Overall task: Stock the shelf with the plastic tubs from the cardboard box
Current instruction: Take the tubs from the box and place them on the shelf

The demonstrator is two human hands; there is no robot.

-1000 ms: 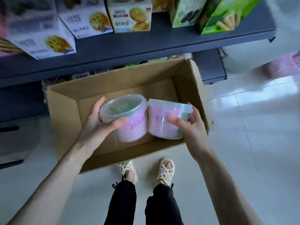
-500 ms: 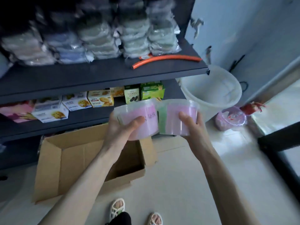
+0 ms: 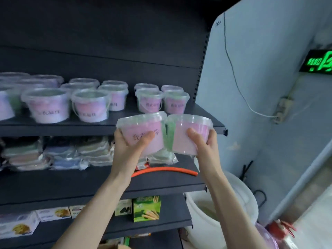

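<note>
Left hand [image 3: 131,146] grips one tub [image 3: 142,130]; right hand [image 3: 203,142] grips a second tub [image 3: 186,133], the two touching, at the shelf [image 3: 212,121] front edge. Risk: the rims may catch that edge or knock the shelved tubs [image 3: 152,101].

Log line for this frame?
left hand grips left tub | right hand grips right tub | both at tub shelf front, unplaced

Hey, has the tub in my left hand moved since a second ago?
Yes, upward. The left tub was below the biscuit shelf; now it is level with the front edge of the top shelf.
</note>
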